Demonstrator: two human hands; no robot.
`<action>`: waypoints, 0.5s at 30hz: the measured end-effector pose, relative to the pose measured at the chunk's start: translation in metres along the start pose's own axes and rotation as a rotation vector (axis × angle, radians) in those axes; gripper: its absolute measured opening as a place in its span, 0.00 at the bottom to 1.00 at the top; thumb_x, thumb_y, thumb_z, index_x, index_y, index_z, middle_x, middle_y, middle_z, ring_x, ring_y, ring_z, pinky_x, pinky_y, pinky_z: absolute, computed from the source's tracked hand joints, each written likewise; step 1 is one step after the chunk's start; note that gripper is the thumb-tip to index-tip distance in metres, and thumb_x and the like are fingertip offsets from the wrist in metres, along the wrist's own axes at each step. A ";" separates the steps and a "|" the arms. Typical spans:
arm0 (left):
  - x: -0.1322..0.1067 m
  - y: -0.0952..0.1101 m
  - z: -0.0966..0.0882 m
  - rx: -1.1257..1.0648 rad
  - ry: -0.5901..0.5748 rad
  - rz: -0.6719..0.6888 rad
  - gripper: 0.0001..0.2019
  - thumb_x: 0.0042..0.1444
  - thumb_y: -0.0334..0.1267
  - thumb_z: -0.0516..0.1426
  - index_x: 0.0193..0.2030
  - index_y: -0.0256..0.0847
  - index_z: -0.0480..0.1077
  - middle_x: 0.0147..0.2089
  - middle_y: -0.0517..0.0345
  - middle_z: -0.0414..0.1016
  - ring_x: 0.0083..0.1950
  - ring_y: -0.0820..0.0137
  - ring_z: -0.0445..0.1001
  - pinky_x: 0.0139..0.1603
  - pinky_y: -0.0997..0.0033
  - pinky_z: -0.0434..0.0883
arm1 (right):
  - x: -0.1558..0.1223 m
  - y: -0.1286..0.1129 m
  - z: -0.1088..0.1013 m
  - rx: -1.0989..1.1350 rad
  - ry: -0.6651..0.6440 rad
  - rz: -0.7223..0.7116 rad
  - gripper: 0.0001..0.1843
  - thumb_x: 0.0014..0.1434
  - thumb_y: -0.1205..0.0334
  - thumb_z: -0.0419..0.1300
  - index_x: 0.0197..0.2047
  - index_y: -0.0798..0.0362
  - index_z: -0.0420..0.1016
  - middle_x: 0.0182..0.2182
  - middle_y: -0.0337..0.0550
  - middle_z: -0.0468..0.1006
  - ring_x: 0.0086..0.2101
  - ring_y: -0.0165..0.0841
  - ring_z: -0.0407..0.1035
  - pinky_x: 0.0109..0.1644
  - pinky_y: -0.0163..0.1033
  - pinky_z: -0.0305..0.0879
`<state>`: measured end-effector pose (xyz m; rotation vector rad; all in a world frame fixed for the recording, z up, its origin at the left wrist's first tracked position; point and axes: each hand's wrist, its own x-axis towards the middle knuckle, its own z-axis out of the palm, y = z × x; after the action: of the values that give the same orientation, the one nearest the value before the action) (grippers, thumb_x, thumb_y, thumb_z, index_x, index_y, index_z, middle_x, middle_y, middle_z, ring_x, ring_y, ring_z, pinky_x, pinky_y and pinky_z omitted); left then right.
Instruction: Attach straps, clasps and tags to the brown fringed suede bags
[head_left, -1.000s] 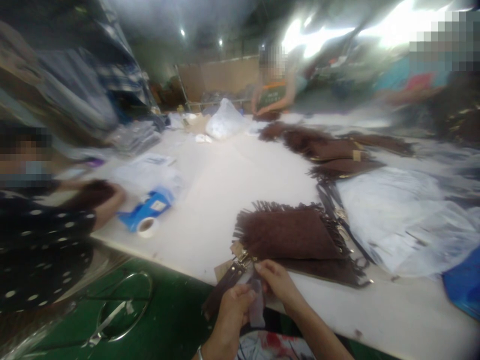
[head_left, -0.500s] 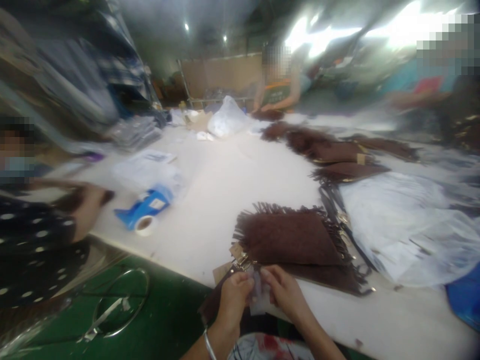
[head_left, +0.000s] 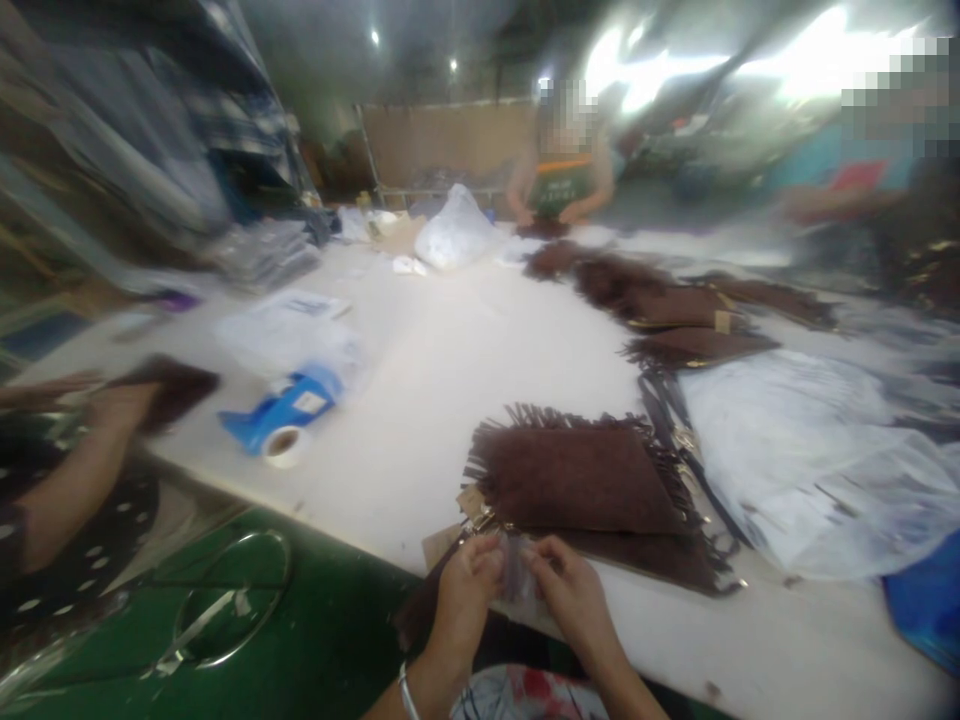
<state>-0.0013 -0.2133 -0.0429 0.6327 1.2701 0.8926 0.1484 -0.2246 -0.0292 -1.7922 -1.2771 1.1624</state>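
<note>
At the near table edge, my left hand [head_left: 466, 590] and my right hand [head_left: 576, 592] are closed in pinches on a small clear plastic piece [head_left: 517, 570], perhaps a little bag; blur hides its detail. Just beyond my fingers lies a dark brown suede bag [head_left: 577, 475] with fringed sides, on top of another brown bag [head_left: 645, 552]. Gold-coloured metal clasps [head_left: 484, 518] and a tan card tag [head_left: 441, 547] sit beside my left fingertips. A brown strap or flap [head_left: 418, 605] hangs over the edge, partly behind my left hand.
A blue tape dispenser [head_left: 304, 402] with a white roll stands left on the white table [head_left: 435, 370]. Clear plastic bags [head_left: 795, 450] lie right, near black straps. More brown fringed bags [head_left: 660, 300] lie beyond. Co-workers sit left, at the back and far right.
My hands have stayed together, the plastic shifting slightly between them. The co-worker at left has leaned out of view, arms still on a brown piece. The one at the back has straightened somewhat.
</note>
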 end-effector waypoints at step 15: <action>0.001 0.014 0.010 -0.019 -0.056 -0.070 0.22 0.43 0.43 0.63 0.45 0.33 0.74 0.36 0.48 0.79 0.34 0.64 0.76 0.36 0.67 0.71 | 0.018 -0.004 -0.005 -0.005 0.001 -0.026 0.17 0.57 0.48 0.56 0.26 0.52 0.71 0.20 0.35 0.71 0.24 0.30 0.65 0.29 0.32 0.57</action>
<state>0.0054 -0.2042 -0.0301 0.5903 1.2252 0.8232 0.1540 -0.2068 -0.0289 -1.7742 -1.3001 1.1453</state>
